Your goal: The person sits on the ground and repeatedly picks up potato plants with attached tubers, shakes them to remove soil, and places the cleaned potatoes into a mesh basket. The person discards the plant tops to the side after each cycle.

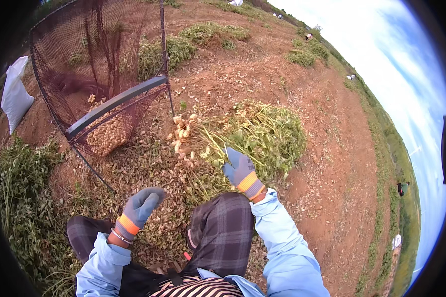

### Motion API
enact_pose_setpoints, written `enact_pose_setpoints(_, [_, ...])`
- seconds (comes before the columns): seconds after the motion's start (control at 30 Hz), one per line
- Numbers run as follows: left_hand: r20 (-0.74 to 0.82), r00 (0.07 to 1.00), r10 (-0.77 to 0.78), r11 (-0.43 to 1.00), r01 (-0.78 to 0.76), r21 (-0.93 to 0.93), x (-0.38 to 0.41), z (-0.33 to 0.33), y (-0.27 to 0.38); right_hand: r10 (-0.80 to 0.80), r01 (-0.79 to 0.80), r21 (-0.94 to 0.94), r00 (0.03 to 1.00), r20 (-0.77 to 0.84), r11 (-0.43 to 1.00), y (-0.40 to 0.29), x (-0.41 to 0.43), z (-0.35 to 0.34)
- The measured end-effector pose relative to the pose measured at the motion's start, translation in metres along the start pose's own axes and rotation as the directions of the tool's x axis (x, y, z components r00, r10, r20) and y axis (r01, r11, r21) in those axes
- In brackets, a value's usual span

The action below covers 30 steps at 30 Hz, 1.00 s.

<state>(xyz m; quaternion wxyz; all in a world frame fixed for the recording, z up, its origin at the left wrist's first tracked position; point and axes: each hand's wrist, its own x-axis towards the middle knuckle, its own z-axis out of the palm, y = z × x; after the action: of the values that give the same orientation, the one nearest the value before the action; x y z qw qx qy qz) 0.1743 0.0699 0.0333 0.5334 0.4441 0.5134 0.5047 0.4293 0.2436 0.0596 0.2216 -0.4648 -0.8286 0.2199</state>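
Observation:
My right hand (239, 169), in a grey-blue coated work glove with an orange cuff, touches the stems of uprooted peanut plants (267, 133). Its thumb and forefinger are spread at the stems; whether the fingers grip any is hidden. Pale peanut pods (182, 133) cluster at the root end of this heap, pointing toward the net. My left hand (143, 208), gloved alike and with a bangle at the wrist, hovers above my bent knee. Its fingers lie together and nothing shows in them. Ahead on the left, picked peanuts (109, 135) fill the bottom of a dark red mesh net (96, 48).
A grey bar (117, 105) crosses the net's framed front, with thin legs on the ground. A white sack (16, 94) stands far left. Leafy plants (22, 208) pile up at left. More plant heaps (171, 52) dot the reddish soil. Distant people (403, 188) are in the field.

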Motion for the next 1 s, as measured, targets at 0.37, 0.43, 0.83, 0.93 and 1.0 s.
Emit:
enact_pose_setpoints(0.37, [-0.016, 0.978, -0.209, 0.719, 0.143, -0.68, 0.029, 0.019, -0.033, -0.413, 0.45, -0.204, 0.888, 0.201, 0.869, -0.09, -0.032, 0.03])
enact_pose_setpoints(0.43, [0.035, 0.952, -0.303, 0.59, 0.217, -0.778, 0.033, 0.008, -0.041, -0.392, 0.458, -0.242, 0.878, 0.275, 0.856, -0.096, -0.034, 0.05])
enact_pose_setpoints(0.83, [-0.181, 0.92, -0.348, 0.579, 0.059, -0.813, 0.02, -0.026, -0.061, -0.475, 0.533, -0.239, 0.841, 0.259, 0.812, -0.127, -0.068, 0.114])
enact_pose_setpoints(0.93, [-0.311, 0.897, -0.315, 0.681, -0.015, -0.732, 0.017, -0.031, -0.048, -0.561, 0.584, -0.138, 0.81, 0.174, 0.8, -0.127, -0.064, 0.095])
enact_pose_setpoints(1.0, [-0.366, 0.904, -0.22, 0.744, -0.087, -0.662, 0.013, -0.045, -0.048, -0.611, 0.609, -0.076, 0.791, -0.009, 0.79, -0.139, -0.054, 0.073])
